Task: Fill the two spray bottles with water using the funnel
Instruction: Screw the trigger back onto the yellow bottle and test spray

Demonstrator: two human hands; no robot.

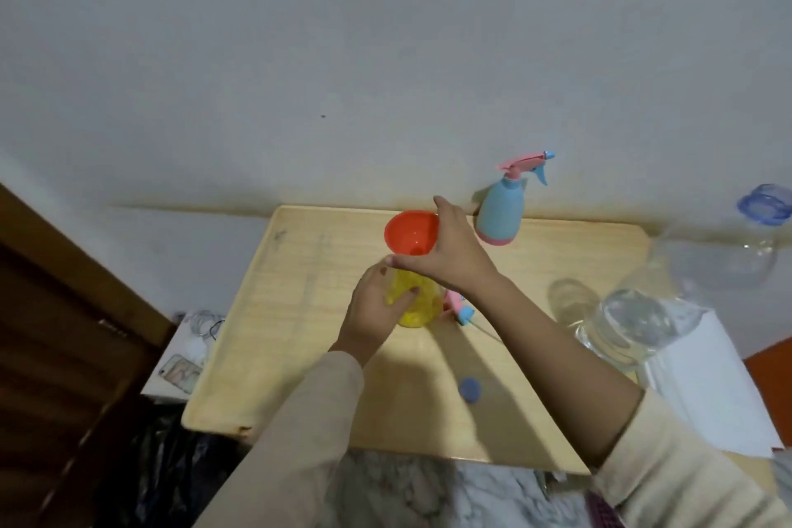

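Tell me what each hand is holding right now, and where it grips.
Left hand grips the yellow bottle round its body; right hand holds the orange funnel by its rim.

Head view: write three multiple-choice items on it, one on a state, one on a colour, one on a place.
1. The blue bottle is
A. upright, sprayer on
B. lying down
C. upright, sprayer off

2. The loose cap on the table is
A. red
B. blue
C. green

3. The funnel is
A. on the blue bottle
B. flat on the table
C. at the mouth of the yellow bottle

Answers:
1 A: it stands upright with its pink sprayer fitted.
2 B: it shows as a blue disc near the front edge.
3 C: the right hand holds it there while the left hand grips that bottle.
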